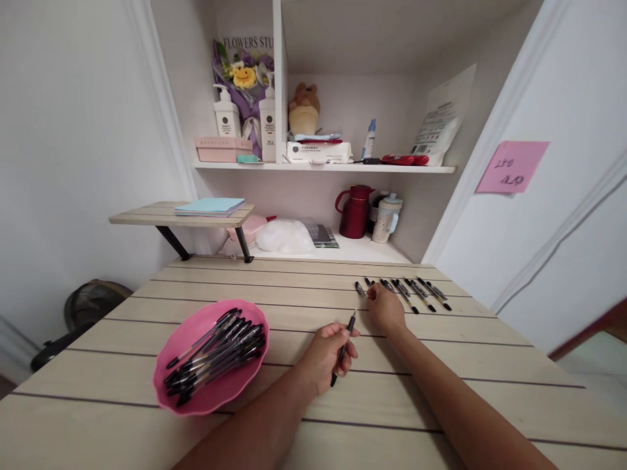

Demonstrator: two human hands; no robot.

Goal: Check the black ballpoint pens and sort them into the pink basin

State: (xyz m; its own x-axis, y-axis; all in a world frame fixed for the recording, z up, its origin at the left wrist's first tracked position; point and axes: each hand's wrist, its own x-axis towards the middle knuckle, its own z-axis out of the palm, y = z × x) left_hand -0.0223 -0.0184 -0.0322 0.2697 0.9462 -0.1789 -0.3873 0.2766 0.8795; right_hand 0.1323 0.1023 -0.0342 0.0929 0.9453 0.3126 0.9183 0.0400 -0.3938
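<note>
My left hand (334, 358) is closed round a slim black pen (351, 324), whose bare pale tip points up and away. Further off to the right, the fingers of my right hand (386, 308) pinch the near end of a short dark pen part (360, 289) at the table surface. My fingers cover some of it, so whether it is a cap or a whole pen I cannot tell. Several black and clear pens (425, 295) lie side by side slantwise, just right of this hand. On the left, a pink scalloped bowl (164, 391) holds many capped black pens (215, 356).
A small raised stand (142, 214) with blue paper (209, 206) is at the table's back left. Behind the table are a white plastic bag (285, 236), a red jug (355, 212) and a pale cup (386, 220). A shelf (323, 168) above carries bottles and boxes.
</note>
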